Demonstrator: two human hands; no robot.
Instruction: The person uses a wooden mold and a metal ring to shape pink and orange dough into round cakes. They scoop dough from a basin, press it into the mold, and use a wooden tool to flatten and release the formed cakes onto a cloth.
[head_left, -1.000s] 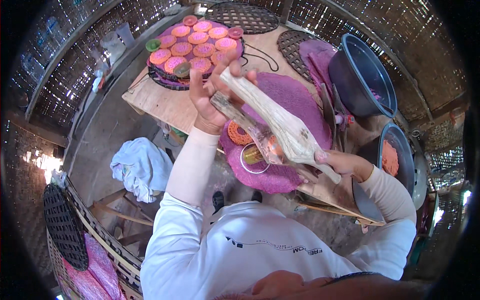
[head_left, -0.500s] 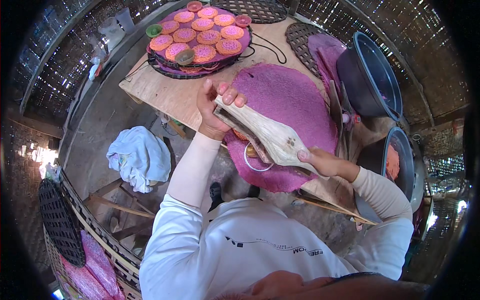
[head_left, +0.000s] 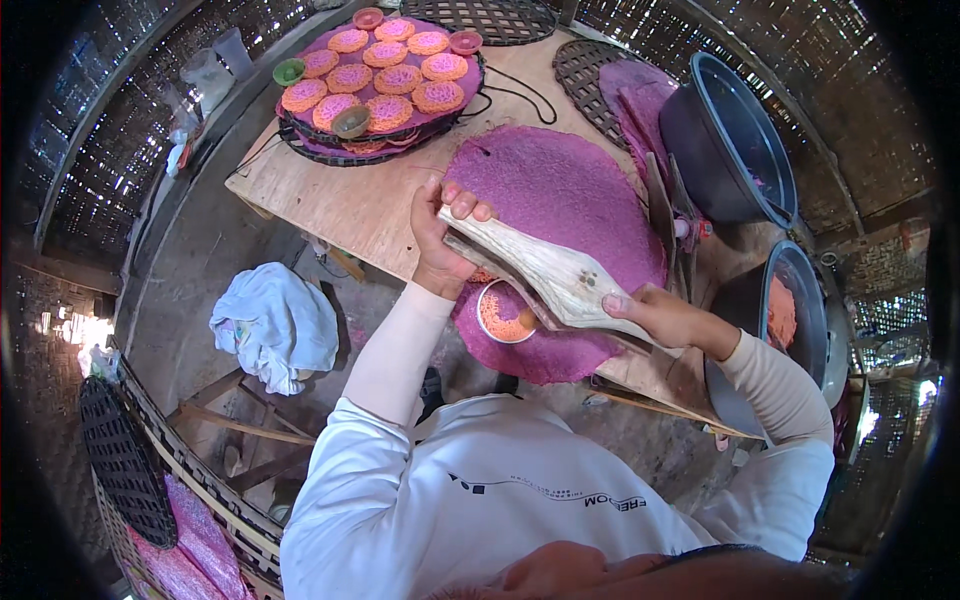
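The wooden tool [head_left: 545, 262] is being held above the purple mat [head_left: 570, 165], its long axis running from ten o'clock to four o'clock. Its pale upper piece is facing up, widening past the middle and narrowing toward the four o'clock end; a darker lower piece is lying close beneath, showing along the seven o'clock side.

The tool is spanning the space between the two hands. The left hand [head_left: 440, 245] is closing around the ten o'clock end, fingers curling over the upper piece; the palm side is staying out of view. The right hand [head_left: 668, 314] is gripping the four o'clock end, thumb pressing on top; the position of its other fingers cannot be told.

A white ring [head_left: 480, 315] with orange strands [head_left: 498, 322] inside is showing at eight o'clock from the tool's middle. Whether ring and tool are touching cannot be told.

On the table [head_left: 330, 215], a tray is bearing orange-and-pink discs [head_left: 386, 80] between ten and eleven o'clock. A dark tub [head_left: 705, 155] is standing at two o'clock, and orange dough [head_left: 780, 312] is sitting in a second tub [head_left: 808, 285] near three o'clock.
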